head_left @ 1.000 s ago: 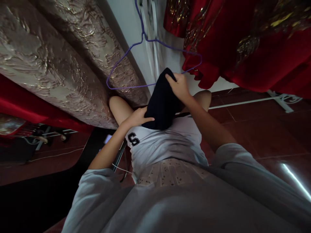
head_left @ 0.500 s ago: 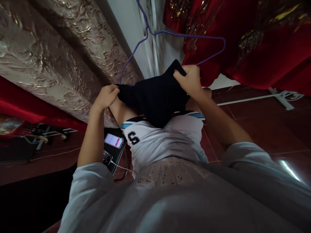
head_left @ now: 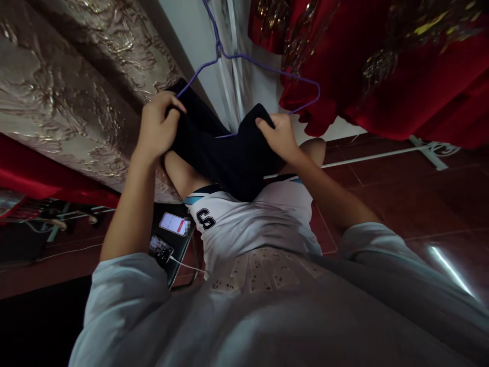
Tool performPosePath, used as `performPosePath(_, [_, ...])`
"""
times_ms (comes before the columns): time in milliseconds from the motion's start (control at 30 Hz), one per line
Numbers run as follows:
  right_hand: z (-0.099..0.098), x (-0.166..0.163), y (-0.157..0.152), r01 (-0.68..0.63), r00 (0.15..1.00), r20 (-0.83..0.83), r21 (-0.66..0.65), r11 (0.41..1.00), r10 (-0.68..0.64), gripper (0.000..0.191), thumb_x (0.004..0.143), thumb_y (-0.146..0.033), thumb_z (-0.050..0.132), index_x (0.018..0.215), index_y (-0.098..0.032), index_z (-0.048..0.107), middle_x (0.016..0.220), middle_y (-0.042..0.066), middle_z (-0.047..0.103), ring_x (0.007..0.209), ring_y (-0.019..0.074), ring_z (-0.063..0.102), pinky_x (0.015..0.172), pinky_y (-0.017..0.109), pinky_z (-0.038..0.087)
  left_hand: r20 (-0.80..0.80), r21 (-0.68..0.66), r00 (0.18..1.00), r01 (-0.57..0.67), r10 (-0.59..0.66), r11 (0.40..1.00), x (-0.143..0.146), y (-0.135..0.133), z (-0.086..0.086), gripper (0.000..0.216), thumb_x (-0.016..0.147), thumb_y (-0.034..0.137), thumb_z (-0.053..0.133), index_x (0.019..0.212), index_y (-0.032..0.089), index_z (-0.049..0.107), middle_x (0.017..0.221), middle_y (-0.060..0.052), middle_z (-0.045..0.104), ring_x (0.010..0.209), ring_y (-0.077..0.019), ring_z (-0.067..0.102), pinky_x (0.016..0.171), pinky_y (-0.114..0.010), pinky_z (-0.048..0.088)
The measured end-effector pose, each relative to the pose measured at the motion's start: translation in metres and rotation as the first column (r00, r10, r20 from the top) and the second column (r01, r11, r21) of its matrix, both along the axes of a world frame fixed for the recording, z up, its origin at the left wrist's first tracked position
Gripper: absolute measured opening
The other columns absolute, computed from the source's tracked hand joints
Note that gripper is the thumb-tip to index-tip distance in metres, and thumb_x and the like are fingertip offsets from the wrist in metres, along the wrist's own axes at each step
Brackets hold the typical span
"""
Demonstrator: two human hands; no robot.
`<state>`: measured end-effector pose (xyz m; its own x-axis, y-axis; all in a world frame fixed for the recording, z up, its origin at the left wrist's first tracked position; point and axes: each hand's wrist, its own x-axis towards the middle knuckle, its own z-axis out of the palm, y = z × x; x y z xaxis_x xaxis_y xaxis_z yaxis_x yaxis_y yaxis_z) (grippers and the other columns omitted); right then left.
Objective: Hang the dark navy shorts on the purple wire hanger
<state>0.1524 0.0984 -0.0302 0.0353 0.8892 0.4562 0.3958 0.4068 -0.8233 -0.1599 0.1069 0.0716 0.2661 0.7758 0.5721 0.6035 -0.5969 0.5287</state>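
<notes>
A dark navy garment (head_left: 225,158) stretches between my two hands above my lap; its exact kind does not show. My left hand (head_left: 156,122) grips its left edge, raised next to the left shoulder of a purple clothes hanger (head_left: 217,51). On the other side, my right hand (head_left: 280,135) pinches a bunched fold of the cloth between thumb and fingers. The hanger's left end goes behind the cloth at my left hand, and part of its lower bar shows over the fabric. Its right end sticks out bare above my right hand.
A textured beige curtain (head_left: 95,92) hangs at left, red sequined clothing (head_left: 344,61) at right. Two phones, one lit (head_left: 172,223) and one cabled (head_left: 160,248), lie on a black seat (head_left: 181,262) by my left thigh. A white rack base (head_left: 428,153) stands on the red tiled floor.
My left hand has risen, pulling the garment's left side up over the hanger's left end. My right hand has shifted slightly left and down with its fold, and the hanger has tilted.
</notes>
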Motion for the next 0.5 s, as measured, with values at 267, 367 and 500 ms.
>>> performPosePath(267, [0.028,0.063,-0.022,0.076,0.995,0.018,0.477,0.875,-0.097,0.057,0.091,-0.028,0.064,0.146,-0.021,0.052,0.155,0.008,0.051,0.139,0.0245,0.051,0.117,0.042,0.041,0.092,-0.197,0.993,0.085,-0.067,0.977,0.008,0.007,0.009,0.026,0.084,0.027,0.072,0.11,0.026,0.069,0.122,0.003,0.068,0.125,-0.031,0.045,0.13,-0.043,0.019])
performPosePath(367, [0.049,0.09,-0.013,0.155,0.972,0.098,0.412,0.898,-0.213,0.058,0.085,-0.023,0.067,0.143,-0.022,0.056,0.152,0.011,0.052,0.106,0.0223,0.064,0.092,0.038,0.052,0.015,-0.192,0.999,0.044,-0.042,0.98,0.006,0.005,0.018,0.023,0.081,0.019,0.075,0.103,0.025,0.07,0.118,-0.002,0.066,0.124,-0.0319,0.046,0.128,-0.043,0.021])
performPosePath(500, [0.087,0.099,-0.016,-0.011,0.935,0.353,0.101,0.995,-0.025,0.027,0.093,-0.017,0.063,0.067,-0.016,0.054,0.064,-0.002,0.049,0.058,0.0063,0.034,0.055,0.025,0.027,-0.031,-0.026,0.997,-0.065,0.064,0.998,0.004,0.004,0.018,0.021,0.087,0.017,0.072,0.106,0.025,0.073,0.118,-0.007,0.06,0.118,-0.03,0.046,0.119,-0.044,0.03])
